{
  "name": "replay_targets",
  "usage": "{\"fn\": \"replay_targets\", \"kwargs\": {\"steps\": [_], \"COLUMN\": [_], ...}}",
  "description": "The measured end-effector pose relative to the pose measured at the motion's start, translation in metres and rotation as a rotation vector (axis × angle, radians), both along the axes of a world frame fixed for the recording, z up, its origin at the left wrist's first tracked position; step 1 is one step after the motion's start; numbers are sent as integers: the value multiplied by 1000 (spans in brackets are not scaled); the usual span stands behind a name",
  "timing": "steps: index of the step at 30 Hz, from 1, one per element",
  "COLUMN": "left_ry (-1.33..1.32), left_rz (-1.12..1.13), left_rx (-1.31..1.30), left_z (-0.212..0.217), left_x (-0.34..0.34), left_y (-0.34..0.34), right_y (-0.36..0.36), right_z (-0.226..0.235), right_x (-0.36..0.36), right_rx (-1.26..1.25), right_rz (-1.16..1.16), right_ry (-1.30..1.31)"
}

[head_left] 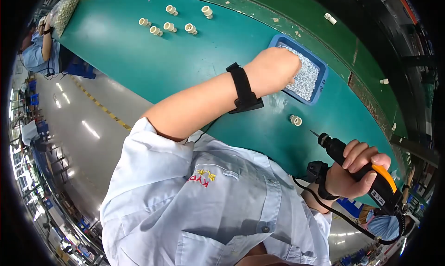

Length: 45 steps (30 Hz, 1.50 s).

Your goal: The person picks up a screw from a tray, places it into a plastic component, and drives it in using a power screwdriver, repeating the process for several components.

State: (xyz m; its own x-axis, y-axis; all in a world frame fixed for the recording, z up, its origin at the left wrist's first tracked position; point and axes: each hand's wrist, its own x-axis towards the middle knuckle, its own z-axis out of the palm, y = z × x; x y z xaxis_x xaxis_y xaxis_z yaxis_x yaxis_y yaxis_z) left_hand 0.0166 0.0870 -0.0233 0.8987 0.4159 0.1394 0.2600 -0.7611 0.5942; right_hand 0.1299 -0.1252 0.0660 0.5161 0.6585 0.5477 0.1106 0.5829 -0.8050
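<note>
My left hand (274,67) reaches into a blue tray (321,78) filled with small silver screws; its fingers are buried in the screws, so I cannot see whether they hold any. A black strap circles that wrist. My right hand (354,171) grips a black and orange electric screwdriver (371,175), its bit pointing up-left over the green table (185,62). One cream plastic fitting (295,121) lies on the table between the tray and the screwdriver tip.
Several more cream fittings (163,28) lie at the far side of the table, and one white one (330,19) beyond the tray. A clear bag of parts (65,8) sits at the table's far left end, beside another person (39,48).
</note>
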Motion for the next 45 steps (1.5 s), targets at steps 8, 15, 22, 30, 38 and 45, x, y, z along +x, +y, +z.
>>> {"fn": "replay_targets", "kwargs": {"steps": [8,15,22,30,38,45], "left_ry": [-407,-235,-237,-250,-252,-82], "left_rz": [-8,26,-131,-83,-48,152], "left_rx": [-84,-787,-604,-463,-400,-464], "left_z": [-3,22,15,24,21,13], "left_x": [7,-10,-27,-30,-25,-14], "left_y": [3,-50,-82,-85,-88,-95], "right_y": [9,-1,-1,-3,1,3], "right_z": [8,22,21,19,17,8], "right_x": [1,8,0,2,2,9], "right_rx": [-15,29,34,11,-19,-46], "right_rz": [-11,103,217,305,241,164], "right_ry": [-29,1,-25,-71,-69,-79]}}
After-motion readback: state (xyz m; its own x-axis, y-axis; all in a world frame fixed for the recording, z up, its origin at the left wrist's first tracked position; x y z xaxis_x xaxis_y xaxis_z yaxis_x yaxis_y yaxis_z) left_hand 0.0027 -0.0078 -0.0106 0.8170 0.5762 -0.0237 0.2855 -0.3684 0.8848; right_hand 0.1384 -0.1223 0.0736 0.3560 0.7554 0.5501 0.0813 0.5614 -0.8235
